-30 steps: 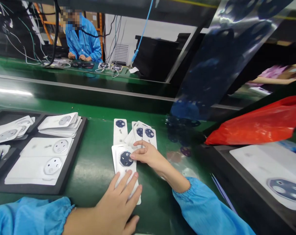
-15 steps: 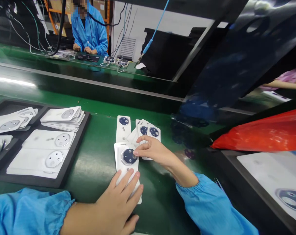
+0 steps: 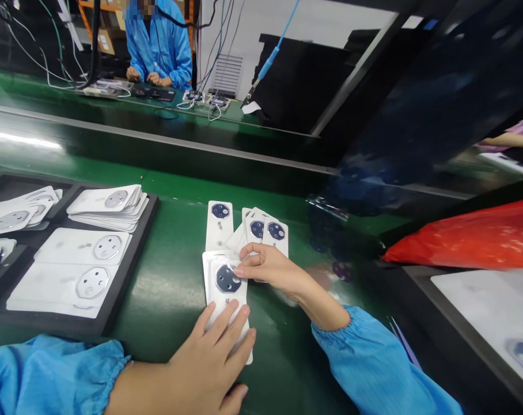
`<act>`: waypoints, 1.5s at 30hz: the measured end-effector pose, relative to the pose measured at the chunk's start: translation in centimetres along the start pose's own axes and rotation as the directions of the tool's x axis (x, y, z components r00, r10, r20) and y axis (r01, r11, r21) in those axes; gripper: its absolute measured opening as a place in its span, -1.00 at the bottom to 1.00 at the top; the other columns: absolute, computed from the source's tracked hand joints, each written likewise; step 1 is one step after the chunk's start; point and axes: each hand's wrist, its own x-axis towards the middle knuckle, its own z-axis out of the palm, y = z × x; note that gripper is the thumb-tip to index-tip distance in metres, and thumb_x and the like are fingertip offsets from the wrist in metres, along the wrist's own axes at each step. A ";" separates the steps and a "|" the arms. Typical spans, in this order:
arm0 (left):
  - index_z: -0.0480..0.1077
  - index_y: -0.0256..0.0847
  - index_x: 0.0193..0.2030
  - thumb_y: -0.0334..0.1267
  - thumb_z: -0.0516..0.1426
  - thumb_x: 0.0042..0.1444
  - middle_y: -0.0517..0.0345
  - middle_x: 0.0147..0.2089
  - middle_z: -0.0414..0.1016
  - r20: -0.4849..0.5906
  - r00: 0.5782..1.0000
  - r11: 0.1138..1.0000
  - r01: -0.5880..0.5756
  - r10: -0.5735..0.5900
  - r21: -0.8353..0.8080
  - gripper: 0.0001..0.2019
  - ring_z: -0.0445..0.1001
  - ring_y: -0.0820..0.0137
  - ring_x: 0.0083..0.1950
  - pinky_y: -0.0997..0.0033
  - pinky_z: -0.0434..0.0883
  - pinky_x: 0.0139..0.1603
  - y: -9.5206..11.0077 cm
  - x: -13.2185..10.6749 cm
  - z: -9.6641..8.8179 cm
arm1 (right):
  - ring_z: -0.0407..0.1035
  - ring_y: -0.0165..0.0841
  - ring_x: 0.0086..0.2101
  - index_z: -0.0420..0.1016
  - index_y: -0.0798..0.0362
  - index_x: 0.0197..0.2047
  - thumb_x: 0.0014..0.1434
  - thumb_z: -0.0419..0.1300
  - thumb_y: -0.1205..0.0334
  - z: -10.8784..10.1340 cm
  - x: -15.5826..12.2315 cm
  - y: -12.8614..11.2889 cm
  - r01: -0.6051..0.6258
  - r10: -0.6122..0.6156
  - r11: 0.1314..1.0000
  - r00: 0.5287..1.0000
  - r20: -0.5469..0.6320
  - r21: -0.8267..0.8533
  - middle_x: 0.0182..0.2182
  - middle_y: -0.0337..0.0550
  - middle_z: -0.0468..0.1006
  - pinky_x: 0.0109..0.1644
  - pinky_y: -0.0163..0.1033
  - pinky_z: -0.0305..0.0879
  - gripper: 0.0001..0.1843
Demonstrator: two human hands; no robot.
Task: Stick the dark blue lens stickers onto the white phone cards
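In the head view, a small pile of white phone back covers (image 3: 228, 294), the top one with a dark octagonal camera area, lies on the green table. My left hand (image 3: 213, 351) rests flat on its lower part, fingers spread. The thumb and forefinger of my right hand (image 3: 272, 266) are pinched together at the right edge of the camera area. Anything between those fingertips is too small to make out. Just beyond lie a single white cover (image 3: 219, 230) and a fanned group of covers (image 3: 275, 237), partly hidden by my right hand.
On the left, a black divided tray (image 3: 132, 253) bears stacks of white covers with pale camera areas. A red plastic bag (image 3: 469, 230) and another black tray (image 3: 443, 323) are at the right. Across the bench ledge, a person in a blue coat (image 3: 160, 46) sits among cables.
Both hands keep nearly the same place on the cover. The whole view has shifted slightly, with the back of the scene sitting a little higher.
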 end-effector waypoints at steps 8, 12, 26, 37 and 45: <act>0.11 -0.25 0.43 0.09 -0.12 0.38 -0.17 0.50 -0.01 0.000 1.000 0.999 -0.002 0.002 0.041 -0.38 -0.16 -0.07 0.51 -0.11 -0.27 0.40 -0.1 -0.1 0.0 | 0.37 -0.39 -0.43 0.42 0.07 -0.30 -0.23 0.59 0.04 0.1 0.0 0.0 -0.012 0.012 1.000 1.000 -0.010 0.025 -0.53 -0.27 0.52 -0.32 -0.27 0.16 -0.45; 0.10 -0.25 0.44 0.09 -0.12 0.38 -0.18 0.51 -0.04 0.005 1.000 0.999 -0.010 0.010 0.035 -0.38 -0.20 -0.06 0.52 -0.10 -0.28 0.40 -0.1 0.0 -0.1 | 0.40 -0.38 -0.42 0.42 0.07 -0.30 -0.22 0.59 0.05 0.1 -0.1 0.0 -0.004 0.004 1.000 1.000 -0.009 0.030 -0.54 -0.30 0.51 -0.33 -0.27 0.17 -0.46; 0.07 -0.24 0.45 0.09 -0.09 0.38 -0.18 0.51 -0.05 0.020 1.000 0.999 -0.015 0.015 0.029 -0.37 -0.17 -0.08 0.52 -0.13 -0.17 0.39 -0.2 0.1 -0.2 | 0.51 -0.33 -0.35 0.43 0.09 -0.31 -0.28 0.61 0.06 0.3 -0.2 -0.5 -0.039 0.040 0.997 0.999 -0.023 0.068 -0.52 -0.24 0.58 -0.27 -0.28 0.29 -0.43; 0.08 -0.24 0.45 0.09 -0.11 0.38 -0.16 0.52 -0.07 0.022 1.000 0.999 -0.022 0.021 0.044 -0.37 -0.25 -0.06 0.53 -0.11 -0.31 0.39 -0.2 0.0 -0.4 | 0.50 -0.39 -0.36 0.42 0.09 -0.30 -0.21 0.59 0.12 0.3 -0.4 -0.6 -0.033 0.034 0.997 0.999 -0.008 0.076 -0.52 -0.26 0.59 -0.21 -0.28 0.31 -0.49; 0.09 -0.23 0.44 0.10 -0.13 0.39 -0.15 0.51 -0.05 0.028 0.999 0.999 -0.020 0.019 0.046 -0.37 -0.28 -0.07 0.53 -0.11 -0.35 0.38 -0.2 0.1 -0.4 | 0.46 -0.41 -0.41 0.42 0.11 -0.30 -0.21 0.58 0.13 0.3 -0.4 -0.6 -0.026 0.027 0.997 1.000 -0.011 0.067 -0.53 -0.27 0.58 -0.30 -0.32 0.23 -0.49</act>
